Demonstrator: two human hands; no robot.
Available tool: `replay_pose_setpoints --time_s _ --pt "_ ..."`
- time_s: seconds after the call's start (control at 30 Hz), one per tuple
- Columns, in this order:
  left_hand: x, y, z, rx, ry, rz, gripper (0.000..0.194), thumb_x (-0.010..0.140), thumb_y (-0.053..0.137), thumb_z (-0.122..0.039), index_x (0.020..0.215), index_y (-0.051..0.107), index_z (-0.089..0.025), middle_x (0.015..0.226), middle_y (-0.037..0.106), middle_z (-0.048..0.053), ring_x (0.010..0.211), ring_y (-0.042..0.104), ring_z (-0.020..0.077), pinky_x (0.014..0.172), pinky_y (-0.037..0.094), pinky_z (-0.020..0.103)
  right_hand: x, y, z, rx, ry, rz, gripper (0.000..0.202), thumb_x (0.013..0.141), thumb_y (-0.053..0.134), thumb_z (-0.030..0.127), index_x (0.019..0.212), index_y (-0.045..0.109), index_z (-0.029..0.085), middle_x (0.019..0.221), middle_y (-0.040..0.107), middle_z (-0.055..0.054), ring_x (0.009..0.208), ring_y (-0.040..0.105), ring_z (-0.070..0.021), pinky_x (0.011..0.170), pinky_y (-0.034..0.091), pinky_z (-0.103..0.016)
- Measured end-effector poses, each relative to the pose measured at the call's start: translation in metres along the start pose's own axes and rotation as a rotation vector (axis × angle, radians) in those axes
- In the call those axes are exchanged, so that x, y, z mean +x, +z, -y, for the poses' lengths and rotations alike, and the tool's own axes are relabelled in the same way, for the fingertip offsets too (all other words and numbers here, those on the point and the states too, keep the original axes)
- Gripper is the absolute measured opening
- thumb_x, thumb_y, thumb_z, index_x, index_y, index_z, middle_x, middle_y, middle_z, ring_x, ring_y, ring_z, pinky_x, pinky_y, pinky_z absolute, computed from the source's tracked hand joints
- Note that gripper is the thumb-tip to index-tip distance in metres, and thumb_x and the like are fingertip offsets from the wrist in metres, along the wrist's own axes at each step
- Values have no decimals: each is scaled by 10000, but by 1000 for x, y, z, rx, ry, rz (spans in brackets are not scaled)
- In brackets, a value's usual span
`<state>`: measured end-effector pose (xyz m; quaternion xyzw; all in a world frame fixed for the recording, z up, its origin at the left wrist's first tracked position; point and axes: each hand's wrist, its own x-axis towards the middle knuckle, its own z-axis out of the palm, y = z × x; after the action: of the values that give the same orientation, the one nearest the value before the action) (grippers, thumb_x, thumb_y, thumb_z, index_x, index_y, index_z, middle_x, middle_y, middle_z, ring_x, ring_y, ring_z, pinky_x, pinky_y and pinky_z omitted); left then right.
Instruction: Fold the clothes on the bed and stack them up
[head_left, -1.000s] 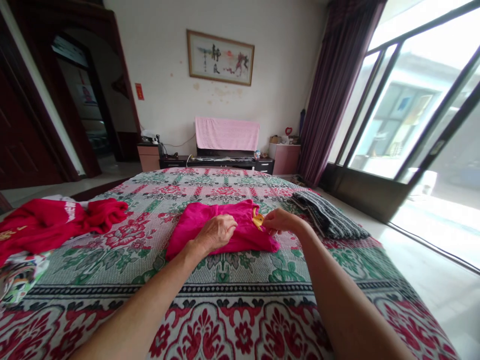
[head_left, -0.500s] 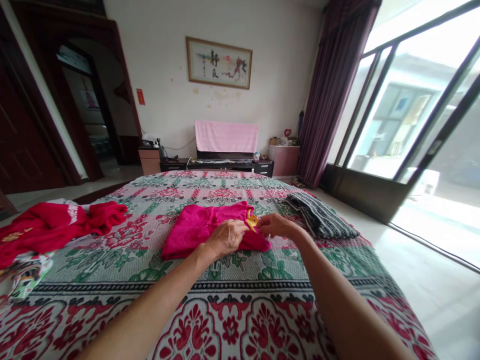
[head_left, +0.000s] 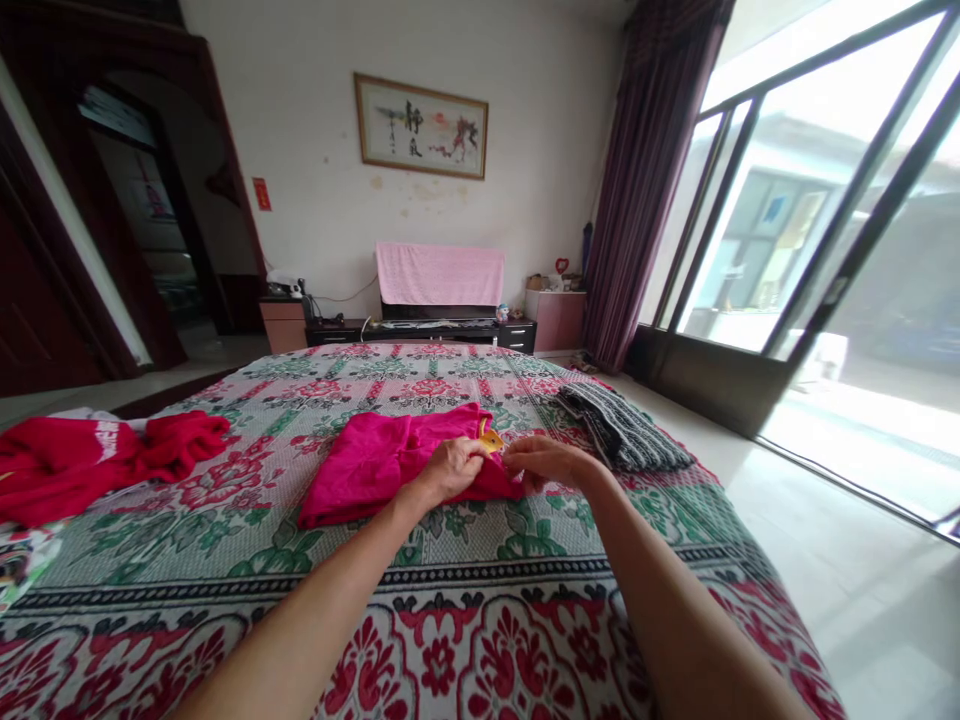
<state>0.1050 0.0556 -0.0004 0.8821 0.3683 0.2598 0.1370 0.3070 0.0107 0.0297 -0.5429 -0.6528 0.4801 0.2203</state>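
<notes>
1. Head view, change over the last second: both hands have drawn closer together at the near right corner of the folded magenta garment [head_left: 390, 462]; the whole scene sits slightly further left in frame, so the head has turned a little.
2. Left hand [head_left: 450, 468]: fingers curled, pinching the garment's near edge beside a small yellow trim piece [head_left: 491, 440].
3. Right hand [head_left: 541, 462]: fingertips closed on the same corner, just right of the trim; it touches the cloth.
4. Garment position: mid-bed, folded flat into a rough rectangle on the floral bedspread [head_left: 465, 600].
5. Handling judgement: light, soft, limp knit; it will sag and unfold if lifted by one corner. Best taken at two corners or along a folded edge. Not fragile, and unlikely to slip on the woven spread.
6. Surface: bed, soft and yielding; the patterned spread lies smooth.
7. Around it: a crumpled red garment [head_left: 90, 460] at left, well apart; a folded dark striped cloth [head_left: 622, 430] at right, near.
8. Room: framed calligraphy [head_left: 420, 125], pink towel [head_left: 440, 273] over a low cabinet, purple curtain [head_left: 645, 180], large sliding windows.
</notes>
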Motion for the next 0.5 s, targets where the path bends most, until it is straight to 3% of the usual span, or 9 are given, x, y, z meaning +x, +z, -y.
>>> replay_pose_setpoints --time_s 0.1,0.2,0.37,0.5 --pt "3 -1 1 -6 -106 -71 323 797 484 -111 972 748 -177 964 743 50 897 665 170 863 483 255 -1 1 0 13 43 -11 472 771 583 615 760 606 144 676 662 -22 468 533 -66 449 414 -190" --pt "4 0 -1 0 -109 -80 313 813 496 -137 988 750 -186 966 747 47 909 668 174 859 488 259 -2 2 2 -75 32 3 496 736 614 647 715 595 152 533 581 19 444 492 -65 447 388 -187" --pt "2 1 -5 0 -72 -77 308 835 504 -165 1026 741 -214 1037 740 32 950 666 162 887 487 253 1 5 8 -202 32 56 313 730 669 427 614 527 174 457 501 67 429 443 -55 448 351 -177" --pt "-3 -16 7 46 -103 -148 364 846 484 -160 1143 692 -198 1150 705 52 1009 655 152 922 473 241 5 5 7 -241 76 51 177 718 604 240 591 497 178 454 501 72 428 446 -58 455 362 -179"
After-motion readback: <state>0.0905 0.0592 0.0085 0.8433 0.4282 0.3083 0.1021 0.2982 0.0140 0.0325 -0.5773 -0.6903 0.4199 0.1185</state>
